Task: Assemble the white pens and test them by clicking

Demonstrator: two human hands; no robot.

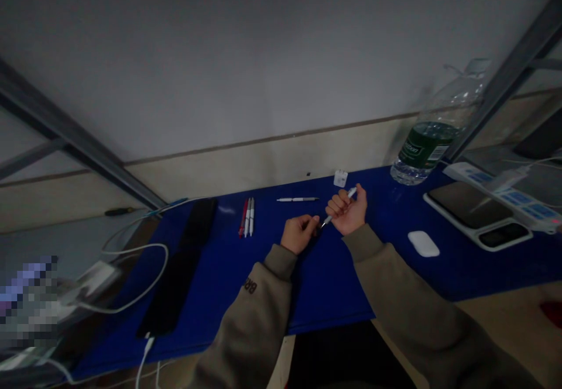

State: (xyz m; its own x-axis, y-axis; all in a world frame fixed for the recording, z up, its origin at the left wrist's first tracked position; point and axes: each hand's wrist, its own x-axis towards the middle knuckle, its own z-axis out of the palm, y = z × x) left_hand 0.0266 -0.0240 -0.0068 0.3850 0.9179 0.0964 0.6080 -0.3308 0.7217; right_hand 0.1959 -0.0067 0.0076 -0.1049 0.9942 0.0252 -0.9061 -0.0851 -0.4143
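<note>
My right hand (350, 210) is closed around a white pen (327, 220), held at a slant with its silvery lower end pointing down to the left. The pen's other end shows above my curled fingers, beside the thumb. Close to the lower end, my left hand (299, 233) is pinched; whatever lies between its fingertips is too small and dark to tell. Behind my hands a white-and-grey pen (297, 199) lies sideways on the blue table (246, 278). To the left a red pen (243, 218) and two white pens (250, 216) lie side by side.
A white charger plug (340, 178) is near the wall. At right are a large water bottle (425, 146), a white rounded case (424, 243), a scale-like device (468, 207) and a power strip (527, 202). A black phone-like slab (171, 292) with a cable lies at left.
</note>
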